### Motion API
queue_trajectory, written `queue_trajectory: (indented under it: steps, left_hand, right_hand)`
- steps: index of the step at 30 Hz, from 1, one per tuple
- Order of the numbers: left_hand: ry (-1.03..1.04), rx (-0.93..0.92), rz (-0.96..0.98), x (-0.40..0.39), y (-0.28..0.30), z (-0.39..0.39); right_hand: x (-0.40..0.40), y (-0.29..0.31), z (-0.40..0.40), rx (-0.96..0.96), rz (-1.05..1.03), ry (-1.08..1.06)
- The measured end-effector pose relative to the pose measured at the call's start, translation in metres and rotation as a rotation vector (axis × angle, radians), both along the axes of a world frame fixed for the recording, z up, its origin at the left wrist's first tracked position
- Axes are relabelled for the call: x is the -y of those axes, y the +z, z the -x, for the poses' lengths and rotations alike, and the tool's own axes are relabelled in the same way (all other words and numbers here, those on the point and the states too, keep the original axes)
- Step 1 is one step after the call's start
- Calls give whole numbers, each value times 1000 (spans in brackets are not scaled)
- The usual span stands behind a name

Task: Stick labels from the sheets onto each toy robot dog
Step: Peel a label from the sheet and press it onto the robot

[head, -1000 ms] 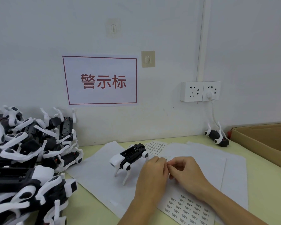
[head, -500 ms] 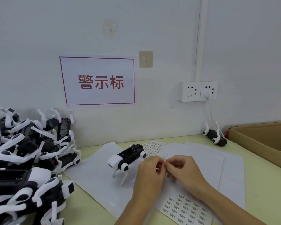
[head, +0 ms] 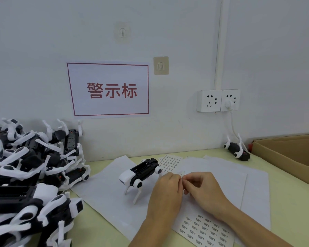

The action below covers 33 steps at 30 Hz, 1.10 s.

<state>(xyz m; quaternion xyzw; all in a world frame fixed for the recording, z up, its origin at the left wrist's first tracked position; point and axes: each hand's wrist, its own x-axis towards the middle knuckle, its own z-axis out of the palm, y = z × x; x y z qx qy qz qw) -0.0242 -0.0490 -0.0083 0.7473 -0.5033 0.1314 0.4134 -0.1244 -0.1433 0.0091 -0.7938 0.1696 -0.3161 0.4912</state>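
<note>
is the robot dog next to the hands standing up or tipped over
Standing upright: the toy robot dog rests on its white legs on the paper, just left of the left hand.

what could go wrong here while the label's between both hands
1. The small label is pinched between the fingertips of the left hand and right hand; it could fold or stick to a finger before it reaches a toy.
2. The standing robot dog is right beside the left hand on thin legs; a nudge might tip it.
3. The right forearm lies over the label sheet and might drag or crease it.
</note>
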Motion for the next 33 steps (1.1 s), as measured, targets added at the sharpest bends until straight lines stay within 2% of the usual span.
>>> queue_trajectory:
  steps: [11, 23, 29, 33]
  left_hand:
    - [2, -7, 6, 0, 1, 1]
    - [-44, -262, 143, -3, 3, 5]
    - [-88, -166, 182, -4, 3, 1]
    - [-59, -218, 200, -1, 3, -2]
  right_hand:
    - [-1, 1, 0, 32, -22, 21]
    - [1, -1, -1, 26, -55, 25]
    - [2, -2, -1, 35, -61, 8]
    - [1, -2, -1, 18, -58, 2]
